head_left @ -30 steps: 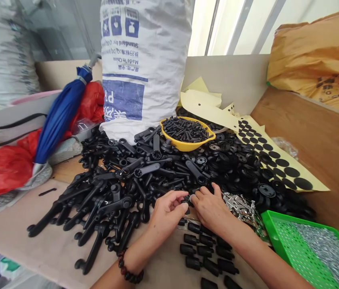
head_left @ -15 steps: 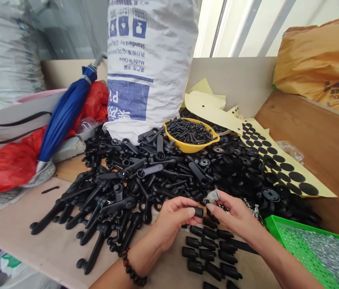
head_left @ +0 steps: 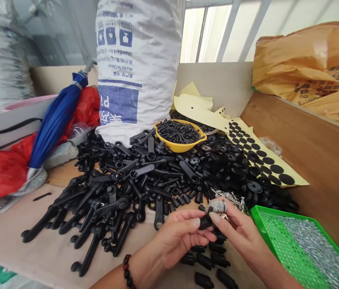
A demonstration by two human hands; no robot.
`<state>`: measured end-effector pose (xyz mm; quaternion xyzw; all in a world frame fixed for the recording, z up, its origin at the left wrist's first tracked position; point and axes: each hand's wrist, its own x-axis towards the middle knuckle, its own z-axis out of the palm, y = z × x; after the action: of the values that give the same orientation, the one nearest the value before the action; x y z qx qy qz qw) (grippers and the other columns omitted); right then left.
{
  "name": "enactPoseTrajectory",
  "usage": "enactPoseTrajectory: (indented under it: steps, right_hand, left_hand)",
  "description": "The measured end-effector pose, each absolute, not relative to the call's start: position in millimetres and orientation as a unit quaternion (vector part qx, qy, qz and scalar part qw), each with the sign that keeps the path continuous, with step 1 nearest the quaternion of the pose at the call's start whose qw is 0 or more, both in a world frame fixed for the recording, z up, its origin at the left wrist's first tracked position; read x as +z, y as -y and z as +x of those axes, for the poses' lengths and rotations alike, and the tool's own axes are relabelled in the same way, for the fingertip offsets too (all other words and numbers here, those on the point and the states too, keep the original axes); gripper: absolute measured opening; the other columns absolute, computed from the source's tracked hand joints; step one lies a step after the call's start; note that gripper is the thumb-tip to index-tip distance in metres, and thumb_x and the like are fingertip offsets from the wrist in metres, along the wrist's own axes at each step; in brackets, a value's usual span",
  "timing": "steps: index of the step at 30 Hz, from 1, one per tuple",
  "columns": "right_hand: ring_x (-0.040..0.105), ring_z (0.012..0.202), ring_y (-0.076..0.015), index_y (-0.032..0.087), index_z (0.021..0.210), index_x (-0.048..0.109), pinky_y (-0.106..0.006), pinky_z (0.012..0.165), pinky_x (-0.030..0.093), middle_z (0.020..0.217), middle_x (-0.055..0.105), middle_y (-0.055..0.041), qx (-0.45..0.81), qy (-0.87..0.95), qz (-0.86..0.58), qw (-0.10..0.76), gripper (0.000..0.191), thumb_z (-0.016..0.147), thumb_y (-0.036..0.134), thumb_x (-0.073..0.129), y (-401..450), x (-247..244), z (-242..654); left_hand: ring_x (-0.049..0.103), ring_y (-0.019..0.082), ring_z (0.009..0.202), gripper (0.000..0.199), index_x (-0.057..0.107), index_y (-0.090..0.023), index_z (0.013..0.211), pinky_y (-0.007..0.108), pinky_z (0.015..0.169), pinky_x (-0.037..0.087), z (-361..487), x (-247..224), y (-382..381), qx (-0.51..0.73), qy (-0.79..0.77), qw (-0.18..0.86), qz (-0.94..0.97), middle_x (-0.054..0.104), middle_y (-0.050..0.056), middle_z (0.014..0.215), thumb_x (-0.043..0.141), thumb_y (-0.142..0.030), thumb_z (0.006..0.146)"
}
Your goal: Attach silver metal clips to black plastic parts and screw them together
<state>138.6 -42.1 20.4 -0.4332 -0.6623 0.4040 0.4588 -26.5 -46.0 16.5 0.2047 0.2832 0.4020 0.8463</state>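
Observation:
My left hand (head_left: pixel 184 230) is closed on a short black plastic cylinder (head_left: pixel 205 222), pinched between thumb and fingers. My right hand (head_left: pixel 238 224) meets it at the cylinder's far end, thumb and forefinger pressed together there. A grey fabric wrap (head_left: pixel 216 206) covers that forefinger. A small dark tip shows between the right fingertips; what it is I cannot make out. Below the hands, several similar black cylinders (head_left: pixel 204 261) lie in rows on the table, partly hidden by my hands. Black crank handles (head_left: pixel 118 204) are heaped to the left.
Behind the heap stands a yellow bowl (head_left: pixel 181 147) of small black ridged pieces. A green basket (head_left: pixel 273 241) of small metal parts is at right. Round black discs (head_left: pixel 255 186) pile near a yellow sticker sheet (head_left: pixel 295 176). A white sack (head_left: pixel 154 76) and blue umbrella (head_left: pixel 57 116) stand behind.
My hands have come together, and the right fingertips now meet the end of the cylinder in my left hand. The view has shifted slightly to the right.

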Motion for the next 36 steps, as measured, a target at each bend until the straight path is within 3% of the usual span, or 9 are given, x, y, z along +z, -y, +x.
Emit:
enactPoseTrajectory:
  steps: [10,19,25,28,31,36]
  right_hand:
    - [0.053,0.07,-0.0158,0.022,0.08,0.047,-0.026,0.06,0.044,0.076,0.056,-0.0015,0.131,0.814,-0.443,0.353,0.014,0.093,0.024,0.044,71,27,170]
    - [0.047,0.061,-0.0149,0.022,0.076,0.042,-0.03,0.065,0.038,0.065,0.05,0.0015,-0.013,0.855,-0.391,0.342,0.019,0.092,0.013,0.039,76,13,171]
    - [0.051,0.057,-0.0151,0.022,0.074,0.044,-0.028,0.058,0.041,0.064,0.053,0.0011,0.075,0.844,-0.417,0.33,0.022,0.093,0.016,0.036,81,8,170]
    - [0.055,0.056,-0.0156,0.023,0.075,0.05,-0.026,0.053,0.044,0.064,0.058,0.0005,0.173,0.807,-0.454,0.336,0.026,0.095,0.024,0.034,86,9,168]
    - [0.061,0.064,-0.0178,0.024,0.081,0.057,-0.025,0.056,0.05,0.069,0.063,-0.0011,0.241,0.763,-0.483,0.355,0.032,0.097,0.033,0.031,90,7,167]
    - [0.065,0.073,-0.0183,0.024,0.084,0.058,-0.024,0.063,0.054,0.075,0.066,-0.0022,0.266,0.743,-0.497,0.359,0.03,0.097,0.036,0.034,93,7,165]
  left_hand:
    - [0.061,0.008,0.052,0.031,0.073,-0.009,0.084,0.014,0.05,0.046,-12,17,53,0.414,-0.311,0.821,0.239,0.068,0.004,0.065,0.083,-0.027,0.061]
    - [0.055,0.008,0.051,0.036,0.073,-0.011,0.084,0.018,0.054,0.043,-3,16,60,0.383,-0.378,0.779,0.324,0.065,0.002,0.056,0.081,-0.036,0.06]
    - [0.055,0.012,0.056,0.03,0.075,-0.014,0.084,0.023,0.059,0.044,-5,14,61,0.394,-0.411,0.711,0.413,0.065,0.002,0.062,0.078,-0.034,0.062]
    - [0.06,0.018,0.072,0.018,0.076,-0.016,0.084,0.028,0.07,0.047,-7,16,61,0.411,-0.387,0.628,0.536,0.069,0.006,0.077,0.073,-0.028,0.07]
    - [0.062,0.022,0.086,0.017,0.076,-0.018,0.091,0.03,0.081,0.046,-11,20,61,0.407,-0.354,0.544,0.643,0.07,0.009,0.09,0.064,-0.02,0.08]
    - [0.062,0.021,0.089,0.021,0.074,-0.019,0.098,0.029,0.082,0.046,-13,23,60,0.389,-0.351,0.506,0.686,0.069,0.009,0.093,0.06,-0.016,0.083]
